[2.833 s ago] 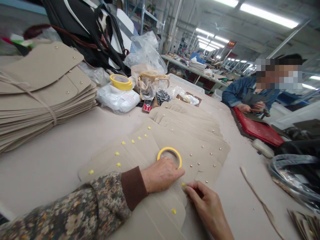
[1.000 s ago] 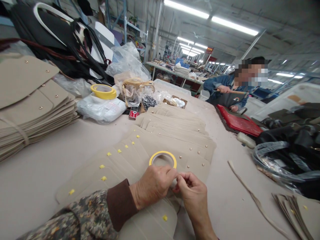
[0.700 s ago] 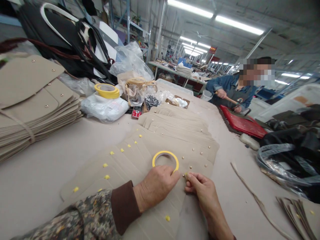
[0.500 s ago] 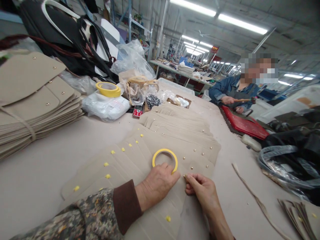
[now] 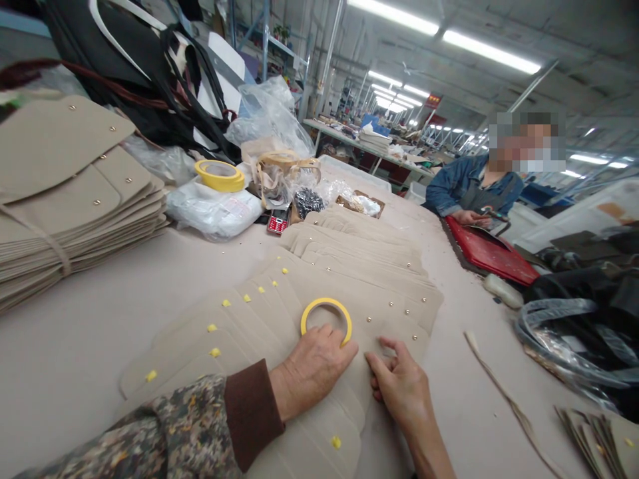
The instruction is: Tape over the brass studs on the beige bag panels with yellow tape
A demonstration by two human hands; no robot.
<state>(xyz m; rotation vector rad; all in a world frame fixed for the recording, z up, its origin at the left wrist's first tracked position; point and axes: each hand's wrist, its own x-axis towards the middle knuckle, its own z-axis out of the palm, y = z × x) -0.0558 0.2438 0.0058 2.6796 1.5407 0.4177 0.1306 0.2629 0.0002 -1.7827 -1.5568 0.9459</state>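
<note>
My left hand (image 5: pixel 312 367) rests on the fanned beige leather pieces (image 5: pixel 279 313) with its fingers curled round the near rim of a thin yellow tape roll (image 5: pixel 326 318). My right hand (image 5: pixel 399 386) lies just to its right on the same pieces, thumb pressed down and fingers loosely bent, holding nothing I can see. Small yellow tape patches (image 5: pixel 214 351) cover studs on the nearer pieces; bare metal studs (image 5: pixel 391 304) show on the farther ones.
A tied stack of beige pieces (image 5: pixel 64 193) sits at the left. Behind are black bags (image 5: pixel 150 73), a wider yellow tape roll (image 5: pixel 219 174) on plastic bags, and more beige pieces (image 5: pixel 359 239). A person in a denim jacket (image 5: pixel 469 183) works over a red mat (image 5: pixel 492 249).
My right hand pinched a bit of tape off the roll beside my left hand, carried it to a stud and pressed it down; its fingers have now loosened. The co-worker's hammer came down.
</note>
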